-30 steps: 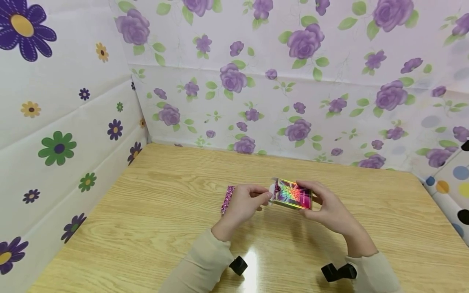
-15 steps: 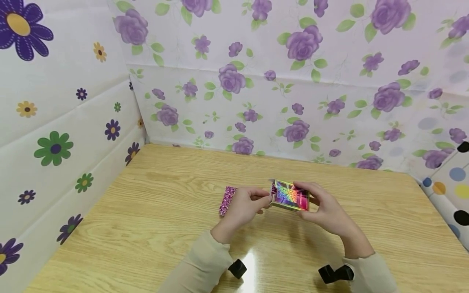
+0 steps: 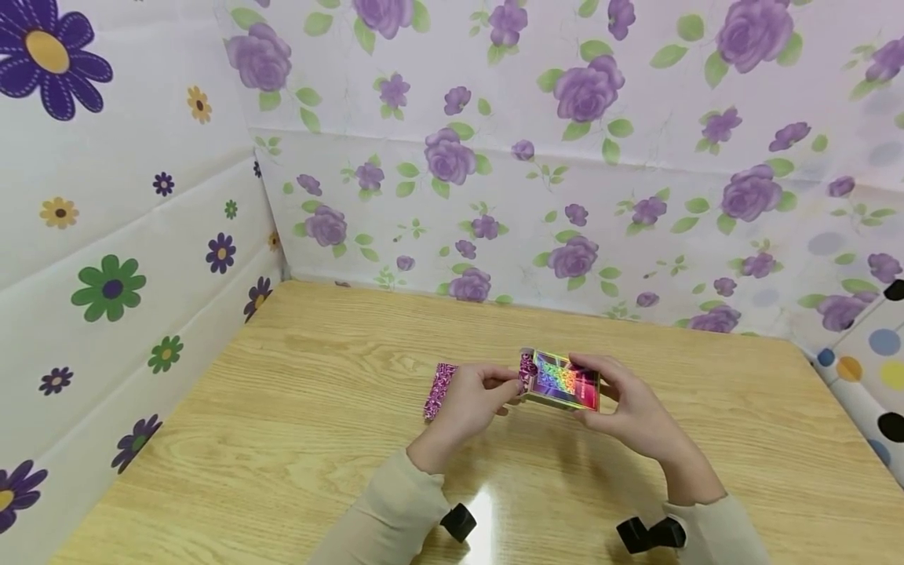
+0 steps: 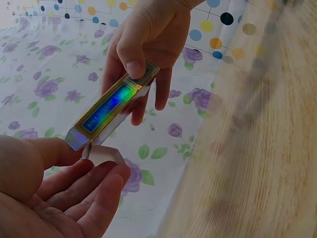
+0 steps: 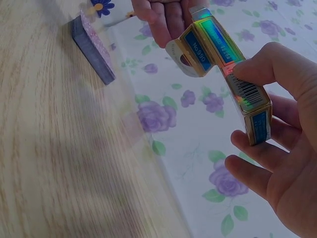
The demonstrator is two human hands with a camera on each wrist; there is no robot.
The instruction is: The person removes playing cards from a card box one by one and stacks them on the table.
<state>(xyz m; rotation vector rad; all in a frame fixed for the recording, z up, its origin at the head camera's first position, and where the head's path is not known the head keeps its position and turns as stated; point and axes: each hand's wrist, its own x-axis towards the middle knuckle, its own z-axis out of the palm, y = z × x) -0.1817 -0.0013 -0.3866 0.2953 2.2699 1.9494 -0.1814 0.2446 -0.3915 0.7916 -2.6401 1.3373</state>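
Note:
My right hand (image 3: 632, 404) grips a shiny, rainbow-coloured playing card box (image 3: 558, 378) by its right end, thumb on the near side and fingers on the far side. At the left end, the thumb and fingertips of my left hand (image 3: 472, 399) pinch the box's end flap (image 3: 526, 370). The flap's pale inner face shows in the left wrist view, above the curved left fingers (image 4: 101, 198). In the right wrist view, my right thumb (image 5: 272, 64) lies by the barcode. Partly hidden behind my left hand, a purple-patterned deck of cards (image 3: 439, 388) lies on the table.
The wood-grain table (image 3: 318, 369) meets a rose-printed cloth wall (image 3: 515, 188) at the back. A flower-print cloth (image 3: 127, 204) stands along the left, and a dotted cloth (image 3: 869, 353) along the right.
The box's flap has turned under my left fingers: its pale inside showed a second ago, and its purple patterned face shows now. Both hands and the box have barely shifted.

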